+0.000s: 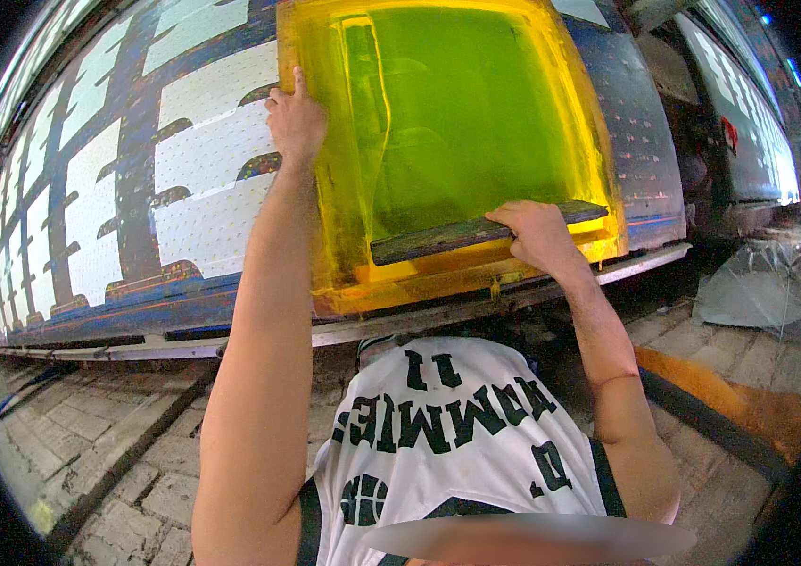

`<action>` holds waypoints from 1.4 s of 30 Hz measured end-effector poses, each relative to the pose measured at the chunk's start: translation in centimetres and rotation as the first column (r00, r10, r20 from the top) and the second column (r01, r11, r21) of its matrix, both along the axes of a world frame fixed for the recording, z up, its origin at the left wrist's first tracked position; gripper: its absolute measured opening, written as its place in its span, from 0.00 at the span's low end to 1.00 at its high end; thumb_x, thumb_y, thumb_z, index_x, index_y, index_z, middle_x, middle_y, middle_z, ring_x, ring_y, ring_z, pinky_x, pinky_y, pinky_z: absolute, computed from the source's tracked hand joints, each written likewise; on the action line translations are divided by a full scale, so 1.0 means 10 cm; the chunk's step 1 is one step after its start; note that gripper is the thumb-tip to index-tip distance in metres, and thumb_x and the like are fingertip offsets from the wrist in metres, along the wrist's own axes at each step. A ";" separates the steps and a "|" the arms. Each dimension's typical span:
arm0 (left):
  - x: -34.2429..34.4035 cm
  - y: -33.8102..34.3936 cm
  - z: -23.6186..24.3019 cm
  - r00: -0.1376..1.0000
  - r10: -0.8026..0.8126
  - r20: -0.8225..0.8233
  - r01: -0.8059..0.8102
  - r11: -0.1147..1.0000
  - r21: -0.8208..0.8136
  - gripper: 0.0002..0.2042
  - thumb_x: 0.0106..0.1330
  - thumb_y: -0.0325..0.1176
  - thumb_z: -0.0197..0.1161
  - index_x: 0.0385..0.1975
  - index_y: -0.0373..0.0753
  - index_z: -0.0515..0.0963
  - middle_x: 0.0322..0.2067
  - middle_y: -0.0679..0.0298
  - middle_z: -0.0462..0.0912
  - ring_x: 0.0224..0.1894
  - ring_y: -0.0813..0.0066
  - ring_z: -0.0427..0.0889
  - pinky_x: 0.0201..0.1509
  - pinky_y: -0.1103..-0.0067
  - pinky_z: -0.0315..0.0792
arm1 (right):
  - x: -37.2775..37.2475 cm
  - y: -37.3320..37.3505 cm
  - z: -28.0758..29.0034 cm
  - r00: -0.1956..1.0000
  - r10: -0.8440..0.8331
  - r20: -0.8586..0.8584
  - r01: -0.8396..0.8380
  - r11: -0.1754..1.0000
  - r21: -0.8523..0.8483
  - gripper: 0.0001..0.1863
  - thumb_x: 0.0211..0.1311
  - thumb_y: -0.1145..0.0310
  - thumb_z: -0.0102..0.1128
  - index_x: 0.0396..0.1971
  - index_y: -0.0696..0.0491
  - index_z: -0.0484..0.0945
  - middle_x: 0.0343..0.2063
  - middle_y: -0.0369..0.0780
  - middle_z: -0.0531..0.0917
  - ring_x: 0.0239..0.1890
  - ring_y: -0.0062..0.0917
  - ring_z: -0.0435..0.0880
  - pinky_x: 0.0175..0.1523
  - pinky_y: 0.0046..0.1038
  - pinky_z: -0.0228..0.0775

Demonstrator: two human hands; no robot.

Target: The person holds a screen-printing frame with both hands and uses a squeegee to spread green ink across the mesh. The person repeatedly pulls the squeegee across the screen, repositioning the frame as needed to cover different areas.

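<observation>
A screen printing frame (330,283) with yellow borders and green mesh lies on the long printing table before me. My left hand (297,124) grips its left edge, index finger stretched forward along the border and the other fingers curled over the side. At the near end of the mesh, a dark, worn squeegee (438,241) lies crosswise, slightly slanted. My right hand (537,233) holds it right of its middle, fingers over the top edge. Its blade, against the mesh, is hidden from above.
White printed panels (216,151) with dark gaps cover the table to the left. A metal rail (353,332) runs along its near edge. Another table (740,104) stands at the right, beyond a gap. Clear plastic sheeting (759,288) and an orange-brown piece (730,401) lie on the brick floor.
</observation>
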State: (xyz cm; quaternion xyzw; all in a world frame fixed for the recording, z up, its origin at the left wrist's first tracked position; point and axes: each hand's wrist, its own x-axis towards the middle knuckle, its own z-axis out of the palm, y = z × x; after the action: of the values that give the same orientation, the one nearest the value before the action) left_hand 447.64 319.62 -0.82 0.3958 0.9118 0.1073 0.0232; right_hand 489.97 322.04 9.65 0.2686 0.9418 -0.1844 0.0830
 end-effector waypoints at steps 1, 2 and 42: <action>-0.01 0.00 0.01 1.000 0.005 -0.001 -0.005 1.000 -0.008 0.34 0.73 0.38 0.59 0.81 0.53 0.64 0.62 0.40 0.73 0.61 0.42 0.78 0.60 0.56 0.80 | -0.03 0.03 0.02 0.999 -0.010 0.031 0.010 1.000 -0.018 0.27 0.49 0.80 0.64 0.54 0.52 0.88 0.52 0.44 0.90 0.56 0.43 0.88 0.61 0.43 0.81; -0.01 -0.01 0.01 1.000 0.004 -0.002 -0.004 1.000 0.003 0.35 0.72 0.38 0.59 0.81 0.52 0.64 0.62 0.40 0.73 0.61 0.42 0.78 0.60 0.56 0.80 | -0.05 0.06 0.04 0.998 -0.021 0.066 0.023 0.999 -0.033 0.27 0.49 0.79 0.64 0.53 0.52 0.88 0.52 0.45 0.90 0.56 0.44 0.88 0.61 0.43 0.81; -0.18 -0.12 -0.02 0.999 0.054 -0.002 -0.054 0.998 0.044 0.35 0.69 0.37 0.60 0.80 0.56 0.67 0.63 0.38 0.76 0.65 0.40 0.77 0.67 0.54 0.78 | -2.99 3.27 -0.86 0.907 0.412 0.082 -0.420 0.878 0.230 0.16 0.59 0.67 0.66 0.48 0.49 0.89 0.43 0.49 0.91 0.48 0.49 0.91 0.55 0.52 0.85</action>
State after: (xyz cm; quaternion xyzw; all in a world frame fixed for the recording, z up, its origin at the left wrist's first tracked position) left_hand 445.84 318.45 -0.97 0.3716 0.9196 0.1272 0.0099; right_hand 460.03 354.79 1.10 0.0711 0.9914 -0.0416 0.1016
